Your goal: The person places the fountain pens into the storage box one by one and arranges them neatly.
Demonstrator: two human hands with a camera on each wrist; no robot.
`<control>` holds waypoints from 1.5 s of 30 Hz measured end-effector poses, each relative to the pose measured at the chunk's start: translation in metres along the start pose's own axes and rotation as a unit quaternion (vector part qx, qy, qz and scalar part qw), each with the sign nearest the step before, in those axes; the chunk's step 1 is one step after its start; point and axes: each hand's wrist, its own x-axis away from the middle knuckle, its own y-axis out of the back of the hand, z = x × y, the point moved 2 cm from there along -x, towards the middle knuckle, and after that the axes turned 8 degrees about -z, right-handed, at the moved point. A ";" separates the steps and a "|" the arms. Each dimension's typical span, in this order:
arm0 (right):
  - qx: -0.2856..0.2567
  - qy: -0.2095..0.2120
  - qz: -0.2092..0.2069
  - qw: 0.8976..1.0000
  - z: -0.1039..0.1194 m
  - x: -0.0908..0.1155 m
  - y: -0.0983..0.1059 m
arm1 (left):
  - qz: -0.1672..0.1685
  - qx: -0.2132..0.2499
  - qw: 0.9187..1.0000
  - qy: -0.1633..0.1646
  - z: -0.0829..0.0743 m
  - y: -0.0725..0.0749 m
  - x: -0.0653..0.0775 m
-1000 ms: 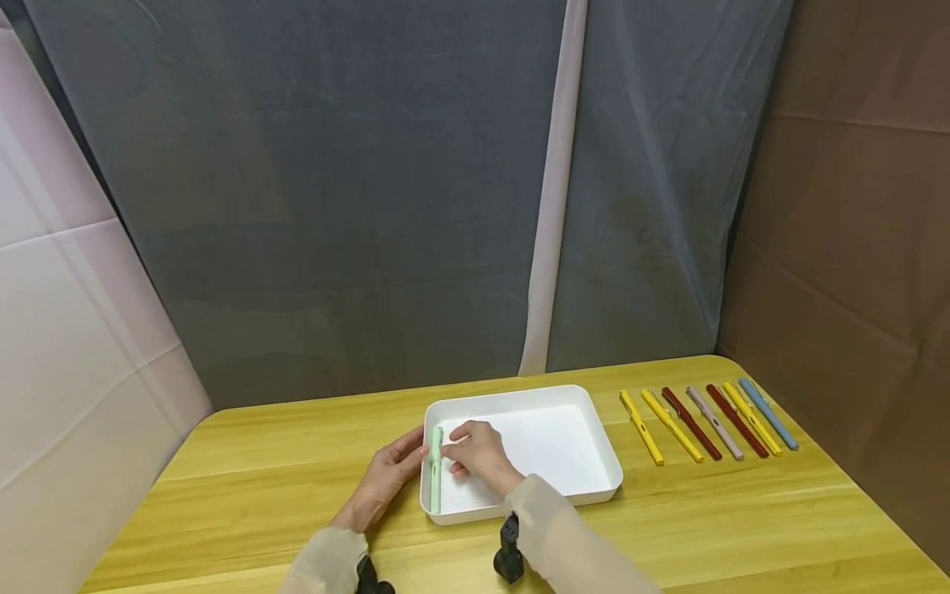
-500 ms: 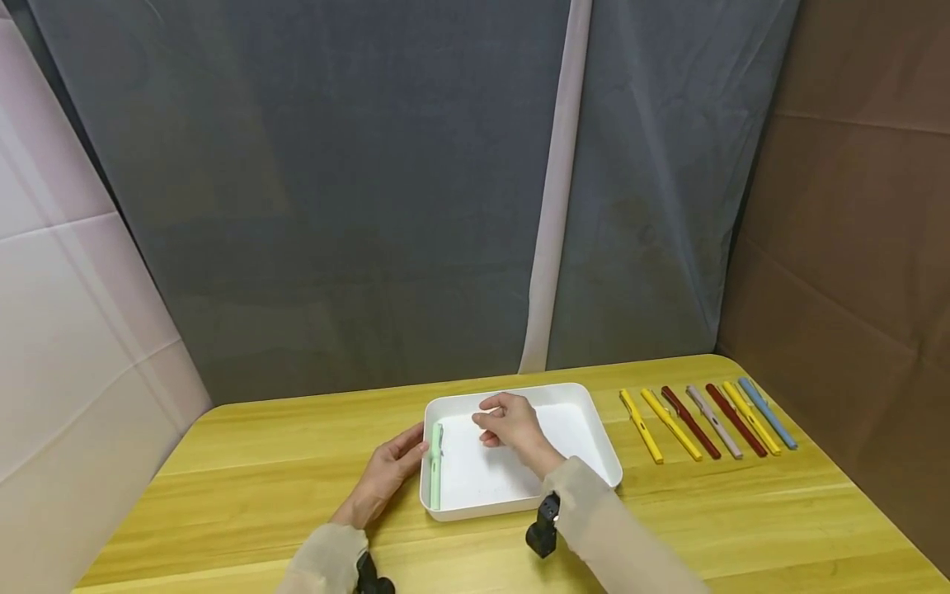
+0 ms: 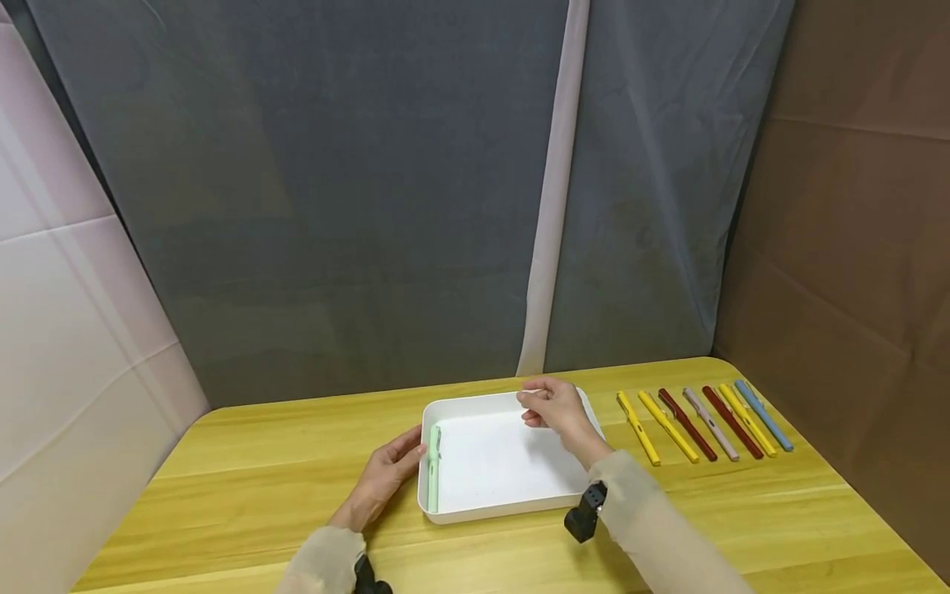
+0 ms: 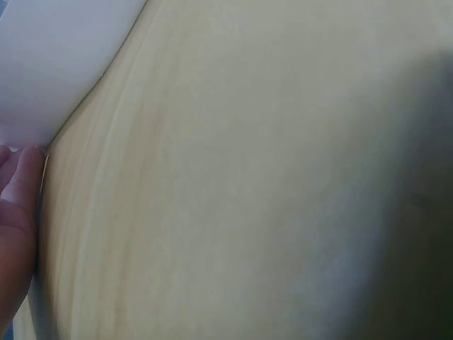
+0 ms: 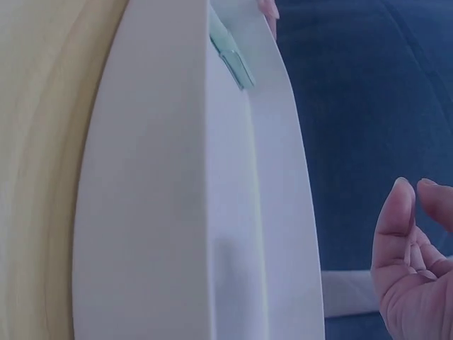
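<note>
While the left hand, fingers extended, only touched the left end of the white tray, the right hand hung above, fingers loosely curled and unladen. A green pen lay inside, along that end; seven other pens lay on the counter.

We see a dark gray cloth backdrop beyond the grip, with a slightly slanted pale strip running down it, off to the grip's right. Left of the grip: creased whitish-pink cloth wall, faint light streaks. Far right of it: creased brown cloth wall. Under it we log a yellow wood-grain table, far corners rounded.
</note>
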 end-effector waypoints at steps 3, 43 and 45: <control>0.004 -0.006 -0.012 1.000 -0.002 -0.003 0.012 | -0.003 -0.002 1.000 -0.002 0.001 0.000 0.000; 0.173 0.013 -0.095 0.980 -0.058 -0.022 0.140 | -0.007 -0.013 1.000 -0.006 -0.001 0.000 0.000; 0.185 0.013 -0.098 0.978 -0.061 -0.023 0.140 | -0.008 -0.011 1.000 -0.007 -0.001 0.000 0.000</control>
